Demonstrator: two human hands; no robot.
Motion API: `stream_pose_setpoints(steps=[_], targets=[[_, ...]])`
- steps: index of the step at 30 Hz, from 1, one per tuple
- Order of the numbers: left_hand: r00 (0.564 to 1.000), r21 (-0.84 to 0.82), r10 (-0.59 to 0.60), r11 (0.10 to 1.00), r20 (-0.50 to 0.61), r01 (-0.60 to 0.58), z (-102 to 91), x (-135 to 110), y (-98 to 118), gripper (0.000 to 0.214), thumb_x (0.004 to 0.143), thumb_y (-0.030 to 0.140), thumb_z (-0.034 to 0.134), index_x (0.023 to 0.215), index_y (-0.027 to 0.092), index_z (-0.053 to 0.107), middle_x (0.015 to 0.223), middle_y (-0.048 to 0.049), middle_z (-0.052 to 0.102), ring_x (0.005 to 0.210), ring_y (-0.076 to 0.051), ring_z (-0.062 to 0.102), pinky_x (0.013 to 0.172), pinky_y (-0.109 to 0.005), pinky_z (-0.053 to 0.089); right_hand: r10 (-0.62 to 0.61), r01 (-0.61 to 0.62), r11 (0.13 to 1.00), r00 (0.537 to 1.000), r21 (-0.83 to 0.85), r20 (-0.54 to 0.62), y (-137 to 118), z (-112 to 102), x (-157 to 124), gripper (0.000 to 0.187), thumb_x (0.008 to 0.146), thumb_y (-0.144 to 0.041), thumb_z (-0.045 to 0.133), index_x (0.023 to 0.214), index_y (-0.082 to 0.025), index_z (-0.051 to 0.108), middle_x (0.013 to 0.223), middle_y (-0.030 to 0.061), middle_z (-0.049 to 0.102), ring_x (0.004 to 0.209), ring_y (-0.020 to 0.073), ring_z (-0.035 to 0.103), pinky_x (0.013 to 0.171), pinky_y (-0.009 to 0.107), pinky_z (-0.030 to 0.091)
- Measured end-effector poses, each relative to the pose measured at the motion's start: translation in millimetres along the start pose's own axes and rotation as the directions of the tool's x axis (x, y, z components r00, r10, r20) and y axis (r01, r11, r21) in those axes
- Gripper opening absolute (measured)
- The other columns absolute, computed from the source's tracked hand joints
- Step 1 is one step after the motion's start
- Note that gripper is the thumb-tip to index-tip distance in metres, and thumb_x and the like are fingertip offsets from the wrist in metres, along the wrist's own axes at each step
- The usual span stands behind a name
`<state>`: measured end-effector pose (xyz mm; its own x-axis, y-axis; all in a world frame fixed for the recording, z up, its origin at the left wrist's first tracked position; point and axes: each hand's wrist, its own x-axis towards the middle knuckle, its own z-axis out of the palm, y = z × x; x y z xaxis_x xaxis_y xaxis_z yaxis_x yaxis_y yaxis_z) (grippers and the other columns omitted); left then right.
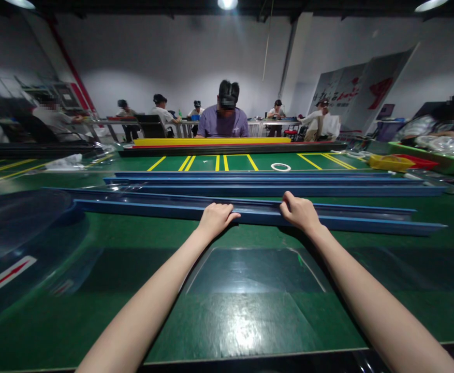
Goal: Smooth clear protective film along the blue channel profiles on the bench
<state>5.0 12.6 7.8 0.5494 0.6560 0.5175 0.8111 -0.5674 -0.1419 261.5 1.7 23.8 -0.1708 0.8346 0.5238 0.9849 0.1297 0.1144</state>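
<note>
The work surface is a smooth, glossy green table (133, 233), with yellow line markings (221, 162) across its far part. The room has a pale wall (152, 57); co-workers sit beyond, one in a purple shirt (207, 122) at the far centre.

Count: three ceiling lamps (227, 4); one white ring (272, 167), far of centre; one yellow strip (211, 141) above a black profile (230, 151), both far; one green tray (444, 165), far right. The nearest blue channel (258, 216) lies across the middle of the table. Further blue profiles (366, 190) lie just beyond it; their overlap prevents an exact count.

The nearest channel is long, straight and open-topped, with two raised walls. The left hand (217, 217) and right hand (300, 212) are set apart, each with fingers curled, gripping its near wall. Near left: a large, round, transparent object (20, 223) bearing a white label with a red arrow (8, 273).
</note>
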Motion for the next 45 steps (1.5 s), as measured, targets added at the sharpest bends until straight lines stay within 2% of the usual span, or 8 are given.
stream_pose_setpoints(steps=[29,37,45], targets=[[0.999,-0.019,-0.010,1.000,0.041,0.011,-4.1,2.1,0.4,0.038,0.086,0.047,0.036,0.070,0.017,0.054,0.068,-0.0051,0.063,0.065,-0.017,0.058,0.057,-0.025,0.034,0.010,-0.010,1.000,1.000,0.009,0.002,-0.9,-1.6,-0.3,0.024,0.080,-0.027,0.032,0.082,-0.016,0.053,0.065,0.0076,0.064,0.057,0.0181,0.057,0.051,0.025,0.026],[1.000,0.024,0.000,1.000,-0.019,0.000,3.3,-1.4,2.3,0.040,0.088,0.046,0.031,0.074,0.016,0.054,0.072,-0.0060,0.062,0.067,-0.018,0.055,0.059,-0.028,0.031,-0.009,0.008,1.000,1.000,0.017,0.005,0.1,-0.8,-0.1,0.023,0.080,-0.026,0.032,0.082,-0.017,0.053,0.068,0.0074,0.064,0.060,0.0183,0.058,0.052,0.025,0.027],[0.998,0.021,0.019,1.000,-0.059,-0.018,5.0,-3.0,3.1,0.038,0.088,0.045,0.031,0.084,0.016,0.056,0.079,-0.0062,0.061,0.075,-0.018,0.052,0.063,-0.029,0.029,0.025,-0.028,0.994,0.999,0.105,0.038,-3.1,-5.8,3.2,0.027,0.080,-0.028,0.036,0.099,-0.017,0.050,0.078,0.0062,0.066,0.069,0.0186,0.059,0.054,0.024,0.031]])
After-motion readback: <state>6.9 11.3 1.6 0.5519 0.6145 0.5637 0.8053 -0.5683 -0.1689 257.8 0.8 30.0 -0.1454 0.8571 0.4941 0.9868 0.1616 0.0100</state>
